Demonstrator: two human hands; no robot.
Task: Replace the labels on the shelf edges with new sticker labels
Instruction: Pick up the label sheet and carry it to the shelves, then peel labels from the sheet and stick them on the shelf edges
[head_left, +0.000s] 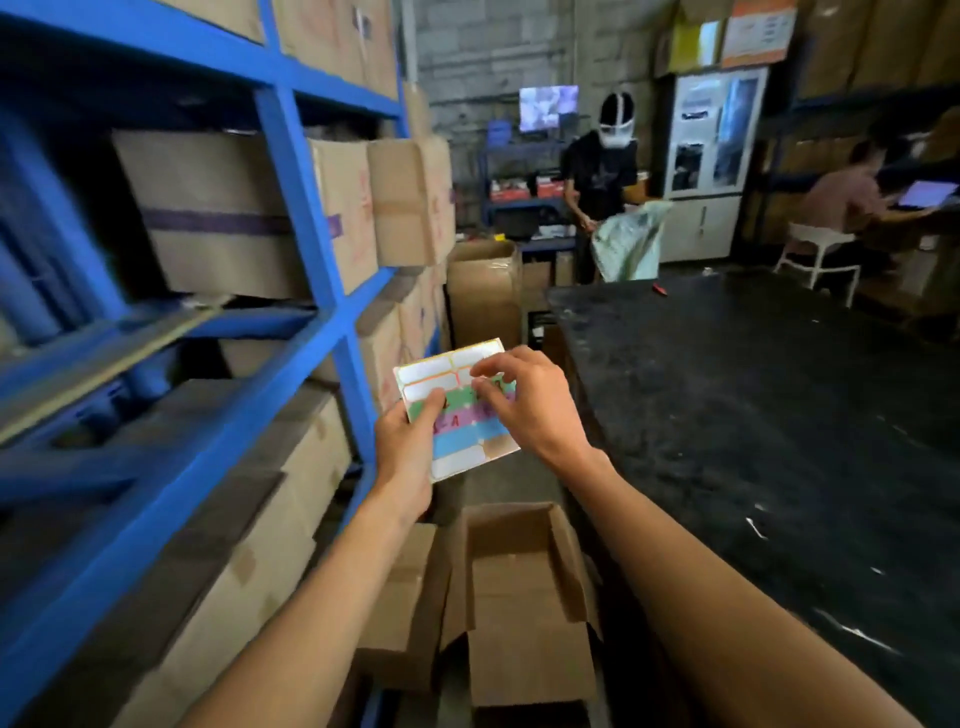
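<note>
A sheet of sticker labels (457, 441) with white, green, pink and blue rows is held up at the centre of the head view. My left hand (408, 447) grips its lower left edge, thumb on the green row. My right hand (524, 405) rests on the sheet's right side, its fingertips pinching at a sticker near the green row. The blue metal shelf (311, 343) stands to the left, its edges running diagonally. No label on the shelf edges is clear in this blurred view.
Cardboard boxes (218, 218) fill the shelf. An open box (524, 587) lies on the floor below my hands. A black table (753, 415) spreads to the right. One person (602, 176) stands beyond with a bag, another sits at a laptop (924, 193).
</note>
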